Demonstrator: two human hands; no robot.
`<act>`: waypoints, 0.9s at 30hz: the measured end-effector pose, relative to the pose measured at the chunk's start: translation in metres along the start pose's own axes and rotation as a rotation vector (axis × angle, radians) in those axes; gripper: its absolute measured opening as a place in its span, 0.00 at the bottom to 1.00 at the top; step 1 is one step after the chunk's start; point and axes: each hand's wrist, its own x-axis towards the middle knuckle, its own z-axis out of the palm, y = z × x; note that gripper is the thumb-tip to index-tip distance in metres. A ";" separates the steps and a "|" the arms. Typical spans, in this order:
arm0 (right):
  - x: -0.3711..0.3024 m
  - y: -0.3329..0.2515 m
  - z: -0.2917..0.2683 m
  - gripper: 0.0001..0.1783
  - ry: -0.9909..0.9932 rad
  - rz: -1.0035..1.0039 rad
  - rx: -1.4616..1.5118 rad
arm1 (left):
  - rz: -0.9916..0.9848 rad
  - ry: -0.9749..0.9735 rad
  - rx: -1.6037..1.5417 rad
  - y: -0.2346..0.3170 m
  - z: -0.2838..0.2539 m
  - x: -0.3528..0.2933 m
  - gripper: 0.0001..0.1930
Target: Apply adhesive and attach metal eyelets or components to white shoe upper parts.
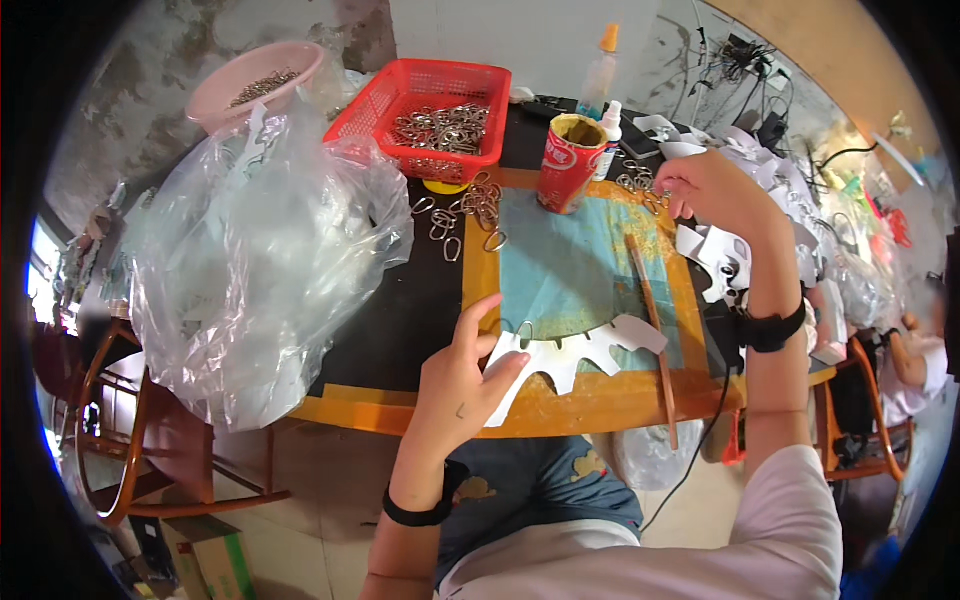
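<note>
My left hand (455, 385) is at the table's front edge, its thumb pressed on the left end of a white, scalloped cut-out piece (565, 362). Its index finger points up and away from the piece. A bent metal loop (525, 330) stands at the piece's upper edge, beside the thumb. My right hand (715, 190) is at the far right, fingers curled together next to a small heap of metal clips (636, 180). What its fingertips hold, if anything, is too small to make out.
A blue sheet (540, 265) edged with tan tape bears a red can (572, 165) and a wooden stick (652, 330). Metal rings (480, 205) lie near a red basket (420, 75). A plastic bag (260, 250) bulges at left; white cut pieces (715, 262) are heaped at right.
</note>
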 end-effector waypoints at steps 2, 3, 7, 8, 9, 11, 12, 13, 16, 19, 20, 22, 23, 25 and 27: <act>0.006 0.030 0.010 0.08 0.006 -0.057 -0.015 | -0.006 -0.013 -0.028 -0.002 -0.002 0.003 0.31; 0.009 0.042 0.017 0.09 0.014 -0.129 -0.011 | -0.020 -0.017 -0.035 -0.001 -0.002 0.004 0.30; 0.019 0.010 0.054 0.12 0.012 -0.460 0.014 | -0.004 -0.011 -0.001 -0.003 -0.002 0.002 0.30; 0.027 -0.005 0.066 0.12 0.035 -0.588 0.019 | 0.016 -0.013 -0.002 -0.005 -0.002 0.002 0.28; 0.035 -0.021 0.077 0.12 0.059 -0.717 0.028 | 0.035 -0.014 -0.001 -0.007 -0.003 0.001 0.26; 0.045 -0.060 0.097 0.14 0.063 -0.752 -0.065 | 0.028 -0.031 -0.018 -0.009 -0.004 -0.001 0.23; 0.052 -0.068 0.108 0.14 0.059 -0.759 -0.056 | 0.029 -0.045 -0.029 -0.010 -0.005 -0.001 0.21; 0.060 -0.071 0.117 0.15 0.096 -0.855 -0.119 | 0.027 -0.045 -0.026 -0.009 -0.004 0.000 0.21; 0.070 -0.076 0.129 0.16 0.104 -0.961 -0.174 | 0.044 -0.061 -0.078 -0.008 -0.002 0.000 0.19; 0.079 -0.077 0.132 0.12 0.035 -0.912 -0.188 | 0.064 -0.046 -0.068 -0.010 -0.001 0.003 0.18; 0.080 -0.075 0.131 0.10 -0.005 -0.858 -0.217 | 0.057 -0.060 -0.038 -0.008 -0.001 0.004 0.18; 0.077 -0.076 0.126 0.08 0.014 -0.794 -0.191 | 0.058 -0.063 -0.071 -0.009 0.000 0.004 0.18; 0.073 -0.076 0.121 0.07 0.034 -0.748 -0.178 | 0.064 -0.044 -0.106 -0.009 0.001 0.005 0.18; 0.055 -0.082 0.109 0.09 0.052 -0.685 -0.044 | 0.066 -0.053 -0.120 -0.009 0.000 0.005 0.18; 0.028 -0.076 0.095 0.09 -0.032 -0.506 0.510 | -0.002 -0.028 -0.085 -0.007 0.000 0.005 0.20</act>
